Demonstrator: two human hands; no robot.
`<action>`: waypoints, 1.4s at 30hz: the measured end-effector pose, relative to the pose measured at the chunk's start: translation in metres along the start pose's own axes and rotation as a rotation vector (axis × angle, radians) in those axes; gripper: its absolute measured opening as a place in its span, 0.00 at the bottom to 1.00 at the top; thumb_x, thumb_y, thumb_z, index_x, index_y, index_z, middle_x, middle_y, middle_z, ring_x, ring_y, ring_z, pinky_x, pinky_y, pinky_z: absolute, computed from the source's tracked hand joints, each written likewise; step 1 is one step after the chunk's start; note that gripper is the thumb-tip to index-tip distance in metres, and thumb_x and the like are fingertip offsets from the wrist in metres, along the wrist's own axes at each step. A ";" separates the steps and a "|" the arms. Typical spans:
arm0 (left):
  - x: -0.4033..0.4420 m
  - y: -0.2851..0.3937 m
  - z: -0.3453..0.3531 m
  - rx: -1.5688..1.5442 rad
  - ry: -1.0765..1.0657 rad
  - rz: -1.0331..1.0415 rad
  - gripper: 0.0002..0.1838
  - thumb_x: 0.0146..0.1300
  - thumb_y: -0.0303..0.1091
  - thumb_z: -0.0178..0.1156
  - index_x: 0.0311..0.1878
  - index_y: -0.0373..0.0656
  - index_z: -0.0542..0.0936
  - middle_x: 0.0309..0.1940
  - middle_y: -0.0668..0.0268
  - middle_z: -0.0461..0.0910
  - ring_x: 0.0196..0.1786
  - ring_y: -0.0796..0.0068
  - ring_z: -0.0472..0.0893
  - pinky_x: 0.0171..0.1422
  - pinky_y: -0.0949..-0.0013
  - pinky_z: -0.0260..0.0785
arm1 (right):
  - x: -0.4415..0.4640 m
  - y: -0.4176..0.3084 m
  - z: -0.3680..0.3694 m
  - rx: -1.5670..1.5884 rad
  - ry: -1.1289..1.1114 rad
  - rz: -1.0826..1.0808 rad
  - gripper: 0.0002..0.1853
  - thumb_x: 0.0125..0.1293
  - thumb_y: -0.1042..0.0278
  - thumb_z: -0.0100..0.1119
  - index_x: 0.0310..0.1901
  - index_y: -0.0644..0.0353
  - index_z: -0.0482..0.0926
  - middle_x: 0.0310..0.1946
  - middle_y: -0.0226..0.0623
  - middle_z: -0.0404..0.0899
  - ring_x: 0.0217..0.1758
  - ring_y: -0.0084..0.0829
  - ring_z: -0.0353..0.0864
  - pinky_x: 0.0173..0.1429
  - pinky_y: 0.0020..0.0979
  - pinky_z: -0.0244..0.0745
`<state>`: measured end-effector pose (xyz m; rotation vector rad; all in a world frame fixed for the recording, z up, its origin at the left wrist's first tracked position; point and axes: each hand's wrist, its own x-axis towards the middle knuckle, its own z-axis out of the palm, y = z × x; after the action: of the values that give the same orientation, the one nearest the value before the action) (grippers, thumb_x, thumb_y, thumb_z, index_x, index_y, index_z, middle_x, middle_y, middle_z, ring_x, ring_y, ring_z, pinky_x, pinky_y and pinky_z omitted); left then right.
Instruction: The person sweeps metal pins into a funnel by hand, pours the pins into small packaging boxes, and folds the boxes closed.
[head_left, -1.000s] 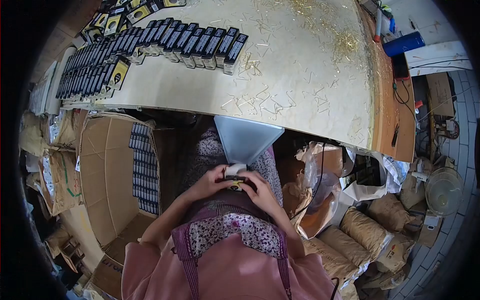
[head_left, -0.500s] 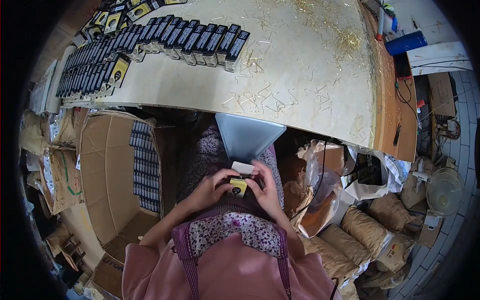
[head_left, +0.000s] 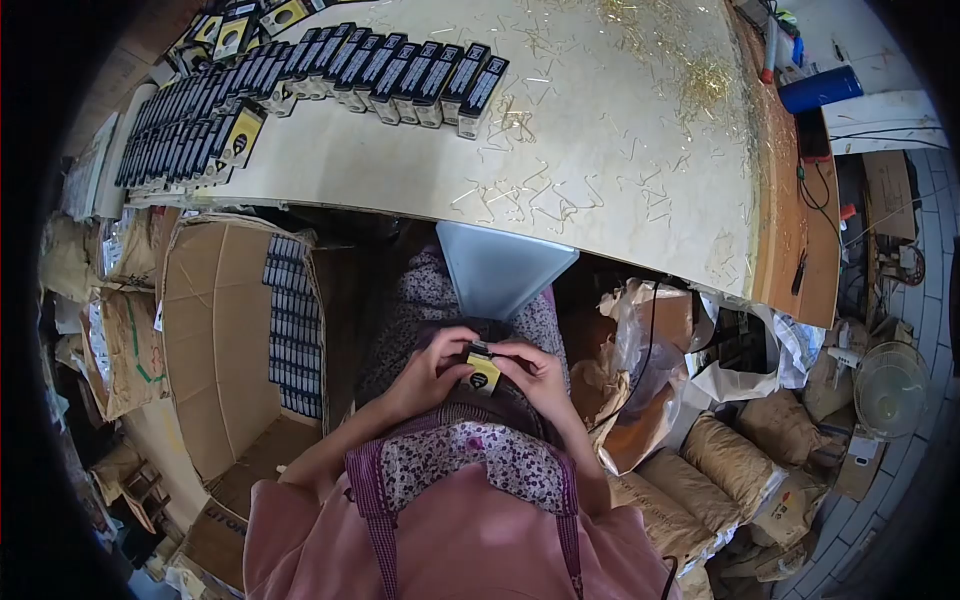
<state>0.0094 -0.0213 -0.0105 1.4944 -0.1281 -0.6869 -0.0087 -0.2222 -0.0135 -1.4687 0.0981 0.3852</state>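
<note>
Gripping a yellow-and-black box (head_left: pixel 483 377) with fingers (head_left: pixel 516 350) of left hand (head_left: pixel 428 376) and right hand (head_left: pixel 542 382), partly covering it; beside a carton (head_left: pixel 215 345) of dark boxes (head_left: pixel 294 325), below a table (head_left: pixel 390 170) strewn with wires (head_left: pixel 709 88).

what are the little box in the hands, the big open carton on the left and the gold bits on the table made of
Small box: probably thin printed card, from its straight edges and yellow-and-black face; gloss unclear.
Big carton: brown cardboard, matte, with visible creases.
Gold bits: likely metal wire, shiny, thin and bent; coated plastic isn't ruled out.
</note>
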 end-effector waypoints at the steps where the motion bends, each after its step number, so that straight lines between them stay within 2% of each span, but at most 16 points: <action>1: 0.000 0.000 0.001 -0.083 0.008 -0.013 0.23 0.62 0.19 0.56 0.60 0.40 0.64 0.49 0.55 0.76 0.51 0.71 0.78 0.54 0.70 0.72 | -0.002 0.002 -0.002 0.001 0.001 0.003 0.10 0.63 0.76 0.59 0.46 0.64 0.80 0.39 0.36 0.80 0.44 0.25 0.78 0.51 0.24 0.71; 7: -0.005 0.010 0.006 -0.286 0.063 0.017 0.35 0.57 0.21 0.63 0.67 0.40 0.59 0.51 0.55 0.75 0.55 0.72 0.75 0.57 0.69 0.70 | 0.000 -0.006 0.002 -0.028 0.029 -0.066 0.12 0.64 0.79 0.56 0.49 0.66 0.79 0.48 0.39 0.77 0.50 0.26 0.75 0.55 0.25 0.69; 9: -0.009 0.018 -0.015 0.179 0.267 0.109 0.29 0.56 0.24 0.65 0.61 0.38 0.68 0.51 0.56 0.75 0.53 0.72 0.76 0.57 0.68 0.70 | 0.007 -0.030 0.010 -0.136 0.170 -0.225 0.15 0.59 0.79 0.60 0.50 0.65 0.79 0.48 0.41 0.77 0.49 0.32 0.77 0.55 0.28 0.70; 12: -0.004 0.079 -0.083 0.555 0.867 0.406 0.19 0.58 0.26 0.63 0.53 0.35 0.74 0.46 0.57 0.78 0.50 0.66 0.78 0.56 0.67 0.70 | 0.038 -0.079 -0.003 -0.716 0.334 -0.650 0.21 0.54 0.75 0.64 0.51 0.66 0.77 0.54 0.48 0.75 0.53 0.45 0.75 0.59 0.38 0.69; 15: 0.015 0.122 -0.169 1.213 1.177 0.547 0.23 0.55 0.24 0.63 0.55 0.36 0.74 0.49 0.56 0.77 0.54 0.57 0.73 0.62 0.61 0.61 | 0.082 -0.126 -0.009 -1.053 0.215 -0.709 0.34 0.56 0.66 0.65 0.62 0.70 0.64 0.64 0.53 0.63 0.68 0.51 0.61 0.70 0.45 0.56; 16: 0.030 0.146 -0.175 1.181 1.264 0.707 0.24 0.54 0.26 0.64 0.56 0.37 0.74 0.53 0.55 0.75 0.59 0.55 0.70 0.65 0.59 0.56 | 0.101 -0.132 -0.016 -1.181 0.124 -0.675 0.38 0.58 0.59 0.63 0.65 0.72 0.58 0.67 0.55 0.57 0.72 0.51 0.53 0.73 0.47 0.50; 20: 0.086 0.224 -0.196 1.343 1.049 0.911 0.17 0.57 0.28 0.61 0.51 0.37 0.76 0.52 0.57 0.76 0.55 0.55 0.74 0.59 0.59 0.63 | 0.210 -0.150 -0.051 -1.237 0.266 -0.620 0.39 0.63 0.48 0.54 0.64 0.74 0.58 0.68 0.57 0.54 0.73 0.50 0.52 0.74 0.46 0.47; 22: 0.137 0.241 -0.228 1.225 0.848 0.799 0.16 0.61 0.27 0.56 0.53 0.39 0.76 0.54 0.53 0.75 0.55 0.55 0.75 0.60 0.63 0.65 | 0.269 -0.155 -0.068 -1.304 0.348 -0.710 0.38 0.64 0.44 0.51 0.66 0.67 0.59 0.69 0.52 0.54 0.73 0.47 0.51 0.74 0.47 0.46; 25: 0.218 0.249 -0.272 1.354 0.783 0.720 0.23 0.51 0.23 0.57 0.55 0.43 0.75 0.54 0.53 0.74 0.53 0.51 0.76 0.55 0.57 0.70 | 0.329 -0.165 -0.051 -1.425 0.354 -0.778 0.33 0.65 0.38 0.45 0.67 0.48 0.63 0.70 0.42 0.56 0.74 0.43 0.51 0.73 0.53 0.41; 29: 0.259 0.254 -0.296 1.421 0.700 0.242 0.19 0.51 0.28 0.60 0.49 0.47 0.78 0.45 0.54 0.79 0.46 0.54 0.80 0.50 0.56 0.73 | 0.364 -0.187 -0.055 -1.536 0.413 -0.534 0.33 0.68 0.36 0.34 0.68 0.45 0.61 0.71 0.41 0.54 0.75 0.40 0.47 0.74 0.53 0.35; 33: 0.219 0.273 -0.261 1.088 0.699 0.501 0.22 0.51 0.48 0.69 0.36 0.38 0.77 0.30 0.55 0.79 0.37 0.58 0.80 0.43 0.62 0.71 | 0.346 -0.185 -0.098 -1.505 0.521 -0.314 0.33 0.69 0.37 0.29 0.70 0.45 0.58 0.72 0.38 0.51 0.76 0.40 0.45 0.74 0.55 0.31; 35: 0.183 0.267 -0.239 0.988 0.651 0.772 0.16 0.59 0.41 0.63 0.30 0.35 0.76 0.29 0.60 0.76 0.34 0.66 0.75 0.41 0.69 0.68 | 0.312 -0.174 -0.105 -1.564 0.356 -0.419 0.31 0.70 0.39 0.32 0.70 0.45 0.58 0.72 0.38 0.52 0.76 0.41 0.47 0.74 0.55 0.33; 36: 0.159 0.264 -0.219 0.685 0.551 0.712 0.10 0.64 0.34 0.57 0.33 0.34 0.76 0.31 0.63 0.75 0.34 0.70 0.74 0.41 0.74 0.66 | 0.286 -0.170 -0.102 -1.535 0.250 -0.471 0.31 0.70 0.40 0.35 0.69 0.46 0.59 0.71 0.39 0.53 0.75 0.42 0.47 0.74 0.54 0.34; 37: 0.132 0.263 -0.197 0.726 0.582 0.705 0.04 0.63 0.25 0.55 0.38 0.35 0.76 0.33 0.65 0.75 0.37 0.72 0.74 0.40 0.75 0.65 | 0.263 -0.168 -0.100 -1.504 0.146 -0.528 0.30 0.70 0.42 0.38 0.69 0.47 0.60 0.71 0.40 0.53 0.75 0.42 0.48 0.74 0.53 0.36; 39: 0.084 0.244 -0.166 0.821 0.514 0.741 0.25 0.53 0.13 0.56 0.56 0.40 0.72 0.54 0.60 0.71 0.51 0.66 0.76 0.51 0.73 0.67 | 0.232 -0.168 -0.107 -1.431 0.072 -0.604 0.29 0.68 0.45 0.46 0.66 0.49 0.64 0.69 0.43 0.57 0.74 0.44 0.50 0.74 0.51 0.40; 42: 0.026 0.208 -0.117 0.288 0.425 0.503 0.38 0.49 0.10 0.57 0.66 0.39 0.62 0.68 0.58 0.58 0.62 0.65 0.70 0.60 0.68 0.66 | 0.203 -0.162 -0.116 -1.300 0.201 -0.561 0.27 0.64 0.52 0.56 0.63 0.52 0.69 0.67 0.43 0.62 0.72 0.45 0.55 0.74 0.46 0.44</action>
<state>0.1576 0.0529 0.1636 1.7598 -0.2727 0.0624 0.2510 -0.3050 0.0677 -2.7018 -0.4910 -0.2508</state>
